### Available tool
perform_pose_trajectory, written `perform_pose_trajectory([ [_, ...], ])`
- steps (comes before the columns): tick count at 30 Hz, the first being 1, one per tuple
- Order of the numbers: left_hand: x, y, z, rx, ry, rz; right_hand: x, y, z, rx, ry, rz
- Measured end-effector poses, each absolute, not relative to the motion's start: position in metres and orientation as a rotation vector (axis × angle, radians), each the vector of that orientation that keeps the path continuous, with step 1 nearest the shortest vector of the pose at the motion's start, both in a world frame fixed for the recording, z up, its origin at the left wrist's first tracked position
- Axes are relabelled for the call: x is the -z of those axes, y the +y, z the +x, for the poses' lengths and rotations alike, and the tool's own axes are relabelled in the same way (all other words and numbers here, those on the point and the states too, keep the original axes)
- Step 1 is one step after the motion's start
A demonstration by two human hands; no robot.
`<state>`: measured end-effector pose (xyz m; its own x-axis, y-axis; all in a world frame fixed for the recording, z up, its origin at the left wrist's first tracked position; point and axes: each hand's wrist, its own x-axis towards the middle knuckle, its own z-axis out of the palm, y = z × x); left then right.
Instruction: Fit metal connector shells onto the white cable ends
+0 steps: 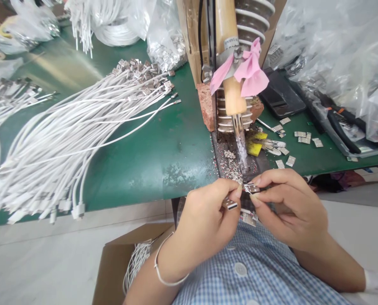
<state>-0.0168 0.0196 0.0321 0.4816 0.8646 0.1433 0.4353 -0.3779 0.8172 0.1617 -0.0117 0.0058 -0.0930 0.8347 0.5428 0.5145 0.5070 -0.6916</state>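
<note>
My left hand [204, 216] is closed, with a metal USB plug [230, 205] sticking out between its fingers. Its thumb and forefinger pinch at the near end of a second USB plug [251, 188]; what lies between those fingertips is mostly hidden. That second plug is gripped by the fingertips of my right hand [292, 207], and the two hands almost meet there. Just above them points the tip of a soldering iron [241, 148], whose wooden handle is fixed upright and tied with a pink cloth [250, 70]. More plugs [249, 218] show below my fingers.
White cables [81, 123] with metal plugs lie bundled on the green table [138, 169]. Solder crumbs [231, 165], a yellow sponge [255, 144] and loose plug shells [303, 137] surround the iron. A phone [282, 93] and pliers [344, 127] lie right. Below stands a cardboard box [112, 262].
</note>
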Motion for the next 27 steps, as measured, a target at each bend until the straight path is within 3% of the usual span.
perform_pose_trajectory([
  [27,-0.0225,0.0211,-0.0188,-0.872,1.053,2.049,0.0012,-0.0146,0.1652,-0.665,-1.623,-1.191],
])
